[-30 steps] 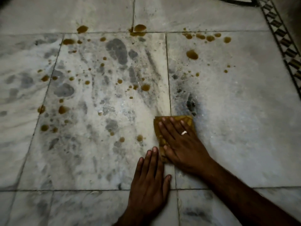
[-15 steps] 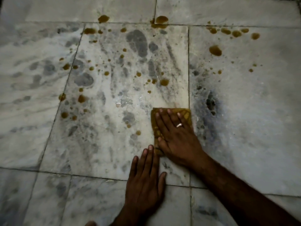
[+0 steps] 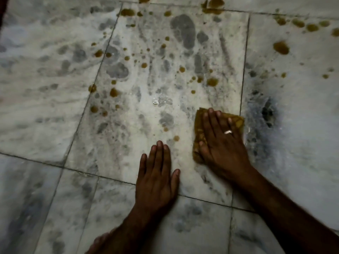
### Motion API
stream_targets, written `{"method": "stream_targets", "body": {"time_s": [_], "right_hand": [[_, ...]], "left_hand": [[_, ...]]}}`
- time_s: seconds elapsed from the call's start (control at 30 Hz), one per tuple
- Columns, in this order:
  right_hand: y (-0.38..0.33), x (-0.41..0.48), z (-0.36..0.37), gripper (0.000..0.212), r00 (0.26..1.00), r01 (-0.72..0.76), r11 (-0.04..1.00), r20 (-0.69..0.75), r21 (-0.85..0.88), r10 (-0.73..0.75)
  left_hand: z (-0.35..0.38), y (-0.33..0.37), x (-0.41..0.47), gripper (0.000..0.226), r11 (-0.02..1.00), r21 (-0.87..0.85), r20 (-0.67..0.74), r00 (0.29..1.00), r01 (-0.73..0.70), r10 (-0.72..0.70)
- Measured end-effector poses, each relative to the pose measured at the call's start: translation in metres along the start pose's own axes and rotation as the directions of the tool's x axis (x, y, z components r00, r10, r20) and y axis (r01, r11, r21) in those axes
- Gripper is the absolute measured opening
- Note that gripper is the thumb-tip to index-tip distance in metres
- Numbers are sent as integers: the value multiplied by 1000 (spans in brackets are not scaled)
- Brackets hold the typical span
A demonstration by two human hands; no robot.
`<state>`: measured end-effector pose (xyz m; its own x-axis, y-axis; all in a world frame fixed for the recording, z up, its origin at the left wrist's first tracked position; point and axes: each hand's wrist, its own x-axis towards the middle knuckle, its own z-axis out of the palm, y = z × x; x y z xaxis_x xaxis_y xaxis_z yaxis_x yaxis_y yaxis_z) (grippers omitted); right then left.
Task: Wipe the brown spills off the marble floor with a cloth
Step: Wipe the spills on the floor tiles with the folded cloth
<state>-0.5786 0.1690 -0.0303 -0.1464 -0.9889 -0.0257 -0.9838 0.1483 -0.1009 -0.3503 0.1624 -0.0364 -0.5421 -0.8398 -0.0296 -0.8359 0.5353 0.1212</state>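
Two hands lie flat low in the frame: the left hand [image 3: 156,177] rests open on the marble floor [image 3: 45,125], the right hand [image 3: 222,143] presses a yellow-brown folded cloth [image 3: 199,123] just right of center. Wiping looks barely begun. Next, I think, comes pushing the cloth up and left, where many brown spills [image 3: 211,81] dot the upper frame.

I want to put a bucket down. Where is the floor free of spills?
Free: the tiles near the left hand and right of the cloth under the right hand. Crowded: brown spills across the far tiles.
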Motion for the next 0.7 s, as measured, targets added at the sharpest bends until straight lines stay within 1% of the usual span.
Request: {"method": "stream_targets", "body": {"time_s": [0.07,0.13,0.23,0.33,0.4,0.47,0.53,0.6,0.67,0.7], "right_hand": [[-15,17,2,75,999,45,999,15,12,-45],[-32,20,3,75,995,99,995,24,13,-99],[-48,1,5,72,979,203,979,26,26,-204],[-47,-28,4,66,959,285,958,-8,39,-285],[-39,-36,4,70,958,286,958,-16,32,-286],[-30,-28,3,73,969,245,969,-30,25,-245],[-26,-8,4,75,982,188,982,-35,23,-187],[-34,20,4,76,986,162,986,-32,33,-161],[-52,41,6,76,983,184,982,-14,37,-184],[-63,48,7,75,977,212,976,-10,42,-211]], "left_hand": [[2,0,0,66,1000,-6,-12,1000,-7,7],[4,-1,0,65,1000,-8,-29,999,17,-17],[5,-4,3,64,999,-35,-53,998,31,-33],[5,-10,4,63,999,-41,-61,998,19,-22],[3,-23,11,63,997,-39,-64,996,66,-68],[-1,-40,21,66,994,-37,-54,993,106,-108],[-2,-50,28,68,997,-41,-38,997,63,-65],[-3,-53,30,66,997,-66,-44,998,35,-38],[-3,-55,31,63,990,-127,-65,995,66,-75],[-4,-58,32,63,979,-184,-78,991,90,-106]]}}
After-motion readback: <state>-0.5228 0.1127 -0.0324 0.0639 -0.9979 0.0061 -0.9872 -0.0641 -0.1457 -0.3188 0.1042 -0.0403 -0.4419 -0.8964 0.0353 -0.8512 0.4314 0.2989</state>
